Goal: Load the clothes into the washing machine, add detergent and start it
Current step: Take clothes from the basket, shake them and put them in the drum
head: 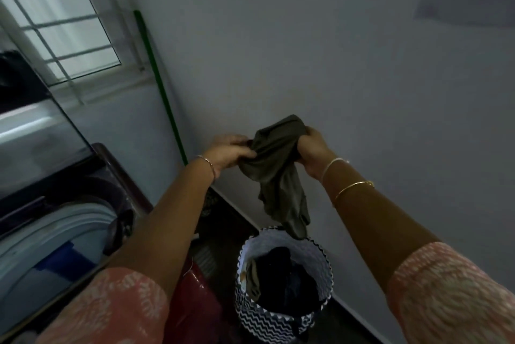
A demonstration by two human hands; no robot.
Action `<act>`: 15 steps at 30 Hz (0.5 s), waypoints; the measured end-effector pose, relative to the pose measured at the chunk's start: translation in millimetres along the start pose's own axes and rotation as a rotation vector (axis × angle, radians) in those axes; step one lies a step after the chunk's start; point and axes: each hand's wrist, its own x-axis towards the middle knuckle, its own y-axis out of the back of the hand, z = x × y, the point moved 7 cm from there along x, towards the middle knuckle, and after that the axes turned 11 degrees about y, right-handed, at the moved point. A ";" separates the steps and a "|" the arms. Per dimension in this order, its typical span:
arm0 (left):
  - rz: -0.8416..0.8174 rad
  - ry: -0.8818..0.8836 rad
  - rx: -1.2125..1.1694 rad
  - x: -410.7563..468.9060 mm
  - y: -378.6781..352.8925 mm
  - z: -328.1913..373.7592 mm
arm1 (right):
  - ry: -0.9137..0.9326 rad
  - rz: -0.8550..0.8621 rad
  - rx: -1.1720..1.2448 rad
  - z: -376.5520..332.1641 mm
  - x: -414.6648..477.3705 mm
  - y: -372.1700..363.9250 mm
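Observation:
An olive-green garment (278, 170) hangs in the air above the zigzag-patterned laundry basket (281, 318). My left hand (227, 152) grips its left side and my right hand (313, 150) grips its right side, bunching the cloth between them. Dark clothes (287, 274) lie inside the basket. The top-loading washing machine (55, 232) stands at the lower left with its glass lid (36, 131) raised; the drum opening shows something blue inside.
A green broom handle (158, 84) leans in the wall corner behind the machine. A red container (195, 296) stands on the dark floor between machine and basket. A barred window (55, 23) is at the upper left. A plain wall fills the right.

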 end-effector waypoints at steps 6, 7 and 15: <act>-0.140 -0.116 0.178 -3.7 -28.1 3.3 | 0.037 -0.067 0.120 -61.9 6.9 -25.7; -0.110 -0.116 0.120 -0.3 -27.6 5.9 | 0.048 -0.077 0.149 -70.7 7.9 -29.9; 0.015 -0.006 -0.440 16.6 -5.5 27.8 | 0.102 -0.104 0.352 -105.0 18.1 -44.8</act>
